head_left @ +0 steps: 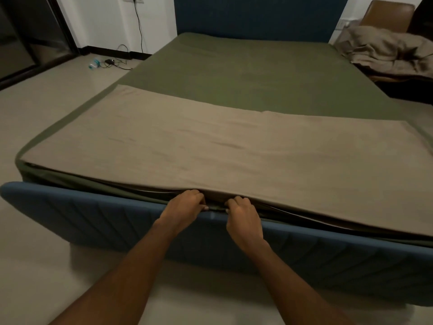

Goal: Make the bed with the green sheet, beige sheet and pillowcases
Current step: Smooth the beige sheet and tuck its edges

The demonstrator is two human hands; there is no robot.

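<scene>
Above quilted blue footboard (pixel 93 219), fingers of left hand (pixel 187 206) and right hand (pixel 243 215) pinch smooth beige sheet (pixel 210 148).

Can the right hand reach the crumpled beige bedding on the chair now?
Probably not: the right hand grips the flat beige sheet at its near edge; the crumpled beige bedding lies past the whole green sheet.

The wide bed with a blue quilted fabric frame (pixel 93 216) is covered by a smooth olive-green sheet (pixel 246 73). A flat beige sheet (pixel 187 146) lies across its near half, reaching the foot edge.
</scene>
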